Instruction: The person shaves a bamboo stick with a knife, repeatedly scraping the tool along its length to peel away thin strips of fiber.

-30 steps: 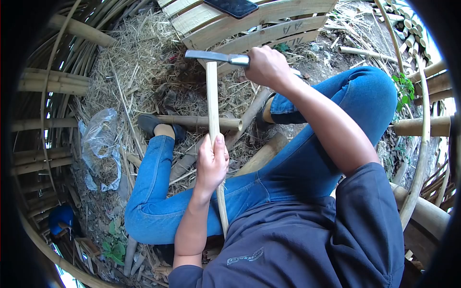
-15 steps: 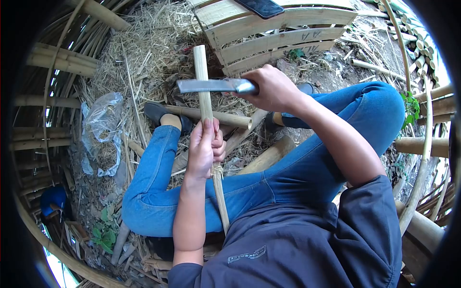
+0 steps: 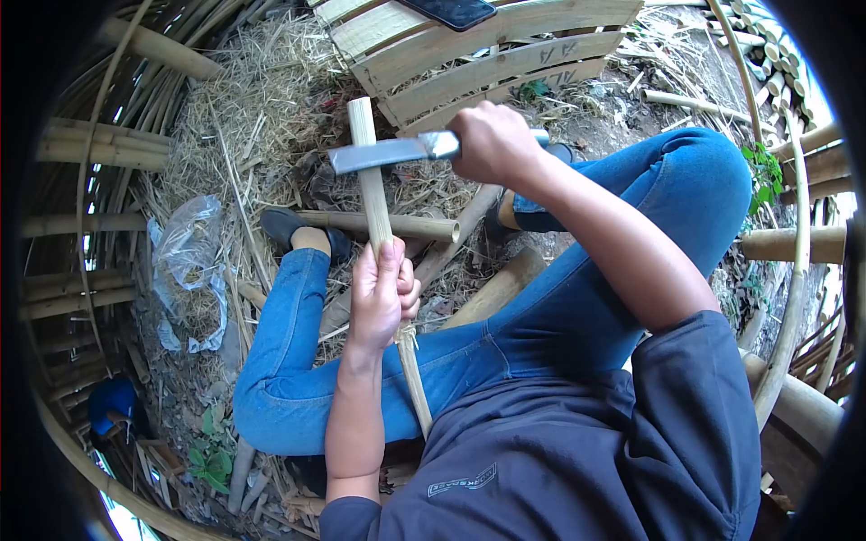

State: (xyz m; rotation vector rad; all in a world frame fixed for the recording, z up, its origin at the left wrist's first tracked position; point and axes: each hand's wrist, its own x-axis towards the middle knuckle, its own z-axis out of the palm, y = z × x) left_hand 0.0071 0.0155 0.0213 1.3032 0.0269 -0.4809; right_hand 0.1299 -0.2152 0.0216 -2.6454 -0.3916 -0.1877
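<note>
My left hand (image 3: 382,293) is closed around a pale wooden stick (image 3: 373,203), which stands up from my fist and runs down past my thigh toward my waist. Below the fist, some shaved fibres cling to the stick. My right hand (image 3: 493,144) grips the handle of a machete (image 3: 379,155) with a broad metal blade. The blade lies across the upper part of the stick, overlapping it a little below its top end. The handle's end shows beyond my right fist.
A slatted wooden crate (image 3: 487,59) stands ahead, with a phone (image 3: 453,11) on top. Bamboo pieces (image 3: 388,224) lie on straw between my legs. A clear plastic bag (image 3: 188,243) is at left; cut bamboo (image 3: 774,68) is piled far right.
The machete has shifted slightly and its blade now tilts, tip lower. My left hand still holds the stick, whose upper end leans a little more left. The view has turned slightly.
</note>
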